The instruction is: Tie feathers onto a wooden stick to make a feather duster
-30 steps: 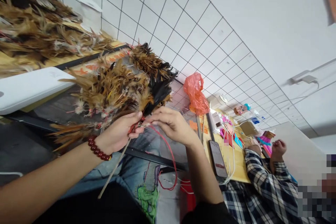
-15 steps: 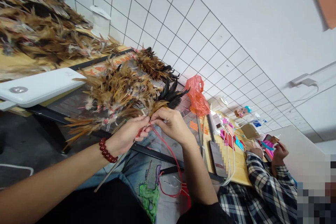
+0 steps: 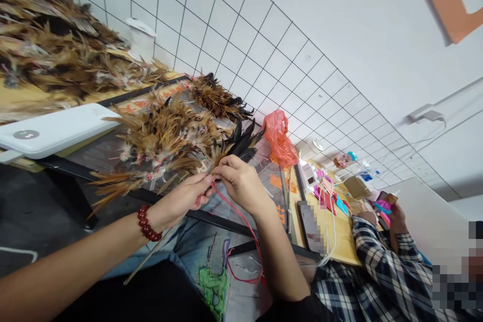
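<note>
My left hand (image 3: 181,201), with a red bead bracelet at the wrist, is closed around the thin stick (image 3: 145,261) of a brown feather duster (image 3: 162,136). The stick runs down toward my lap. My right hand (image 3: 239,183) pinches a small bunch of brown and black feathers (image 3: 236,143) against the stick, just right of my left fingers. A red string (image 3: 245,226) leads from the pinch point down past my right forearm to my lap.
More feather bundles (image 3: 56,55) lie on the wooden table at upper left, next to a white flat device (image 3: 56,128) and a white spool (image 3: 141,40). A wire grid panel (image 3: 264,60) covers the wall. An orange plastic bag (image 3: 279,136) hangs ahead. A person in a plaid shirt (image 3: 373,266) sits at right.
My hands stayed together at the stick while the view shifted slightly. The dark feather bunch under my right fingers has been drawn tighter and lower against the stick.
</note>
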Tool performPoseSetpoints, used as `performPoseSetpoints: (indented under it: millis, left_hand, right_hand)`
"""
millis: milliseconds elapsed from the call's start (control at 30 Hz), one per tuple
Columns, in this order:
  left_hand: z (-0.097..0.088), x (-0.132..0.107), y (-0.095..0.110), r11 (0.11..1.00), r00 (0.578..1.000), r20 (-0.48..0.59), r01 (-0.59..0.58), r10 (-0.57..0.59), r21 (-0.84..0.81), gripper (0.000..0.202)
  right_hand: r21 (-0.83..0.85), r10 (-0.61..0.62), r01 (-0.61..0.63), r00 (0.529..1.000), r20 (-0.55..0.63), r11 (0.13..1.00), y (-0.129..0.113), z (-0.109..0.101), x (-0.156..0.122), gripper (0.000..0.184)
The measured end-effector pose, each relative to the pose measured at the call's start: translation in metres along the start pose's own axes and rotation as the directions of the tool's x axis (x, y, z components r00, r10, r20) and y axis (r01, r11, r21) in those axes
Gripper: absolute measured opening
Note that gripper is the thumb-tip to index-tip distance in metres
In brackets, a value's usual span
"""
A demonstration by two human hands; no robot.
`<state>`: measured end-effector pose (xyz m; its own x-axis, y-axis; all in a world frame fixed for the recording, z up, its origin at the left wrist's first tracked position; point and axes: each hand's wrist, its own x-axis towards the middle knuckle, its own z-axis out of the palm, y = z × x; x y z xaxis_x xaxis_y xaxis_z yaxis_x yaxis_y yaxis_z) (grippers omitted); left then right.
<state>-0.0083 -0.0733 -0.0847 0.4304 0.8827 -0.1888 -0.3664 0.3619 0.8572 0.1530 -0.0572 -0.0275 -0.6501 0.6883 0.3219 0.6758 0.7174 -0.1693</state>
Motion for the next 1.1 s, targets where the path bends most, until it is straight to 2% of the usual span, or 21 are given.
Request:
performPoseSetpoints:
  millis: [167, 400, 500, 567, 600, 667, 700, 733, 767, 833, 867, 900, 933, 1000, 1067, 1100]
  left_hand:
    - [0.002, 0.0, 0.0, 0.999, 0.999, 0.003, -0.035, 0.035, 0.023, 0.031]
    - [0.004, 0.003, -0.012, 0.977, 0.995, -0.028, -0.093, 0.1, 0.194, 0.034]
    - [0.003, 0.004, -0.012, 0.962, 0.99, -0.022, -0.132, 0.141, 0.238, 0.035]
    - [0.002, 0.005, -0.009, 0.946, 0.983, -0.041, -0.161, 0.18, 0.282, 0.035]
    - [0.002, 0.006, -0.006, 0.934, 0.978, -0.053, -0.176, 0.202, 0.311, 0.035]
    - [0.001, 0.008, 0.0, 0.898, 0.965, -0.062, -0.213, 0.255, 0.385, 0.034]
    - [0.001, 0.008, 0.003, 0.872, 0.957, -0.054, -0.236, 0.285, 0.428, 0.034]
    - [0.0, 0.009, 0.005, 0.84, 0.948, -0.035, -0.262, 0.315, 0.475, 0.033]
    - [-0.001, 0.01, 0.008, 0.799, 0.938, -0.014, -0.287, 0.346, 0.529, 0.033]
    - [-0.004, 0.012, 0.011, 0.686, 0.916, 0.017, -0.312, 0.4, 0.657, 0.031]
    - [-0.006, 0.013, 0.013, 0.614, 0.906, 0.026, -0.307, 0.422, 0.727, 0.03]
    - [-0.008, 0.013, 0.015, 0.529, 0.898, 0.034, -0.288, 0.439, 0.798, 0.029]
    - [-0.009, 0.014, 0.017, 0.434, 0.893, 0.041, -0.257, 0.447, 0.864, 0.028]
    - [-0.011, 0.014, 0.022, 0.227, 0.902, 0.059, -0.17, 0.427, 0.959, 0.028]
    - [-0.01, 0.013, 0.026, 0.034, 0.928, 0.072, -0.09, 0.364, 0.995, 0.03]
    - [-0.009, 0.013, 0.026, -0.04, 0.942, 0.082, -0.073, 0.327, 0.997, 0.032]
  right_hand:
    - [0.011, 0.017, -0.016, 0.996, -0.091, 1.0, 0.003, 0.003, -0.009, 0.024]
    - [-0.008, 0.011, -0.012, 0.995, -0.098, 1.0, 0.003, 0.008, -0.014, 0.025]
    - [0.0, 0.013, -0.013, 0.987, -0.161, 1.0, 0.002, 0.011, -0.017, 0.023]
    - [0.037, 0.087, -0.079, 0.947, -0.31, 0.996, 0.002, 0.015, -0.021, 0.02]
    - [0.085, 0.164, -0.141, 0.898, -0.407, 0.986, 0.003, 0.019, -0.023, 0.021]
    - [0.276, 0.368, -0.254, 0.754, -0.545, 0.927, 0.005, 0.032, -0.028, 0.035]
    - [0.406, 0.469, -0.274, 0.706, -0.53, 0.872, 0.006, 0.04, -0.03, 0.043]
    - [0.541, 0.55, -0.275, 0.704, -0.45, 0.795, 0.008, 0.049, -0.032, 0.051]
    - [0.664, 0.595, -0.276, 0.74, -0.314, 0.695, 0.009, 0.058, -0.034, 0.057]
    - [0.813, 0.565, -0.328, 0.825, -0.002, 0.482, 0.01, 0.069, -0.039, 0.056]
    - [0.831, 0.538, -0.37, 0.837, 0.104, 0.416, 0.01, 0.071, -0.041, 0.05]
    - [0.823, 0.534, -0.404, 0.832, 0.15, 0.399, 0.009, 0.069, -0.044, 0.045]
    - [0.797, 0.551, -0.426, 0.822, 0.143, 0.429, 0.007, 0.064, -0.046, 0.042]
    - [0.667, 0.564, -0.429, 0.825, 0.016, 0.609, 0.0, 0.046, -0.051, 0.036]
    - [0.41, 0.459, -0.382, 0.882, -0.104, 0.828, -0.01, 0.025, -0.052, 0.03]
    - [0.25, 0.377, -0.339, 0.918, -0.123, 0.907, -0.015, 0.014, -0.051, 0.028]
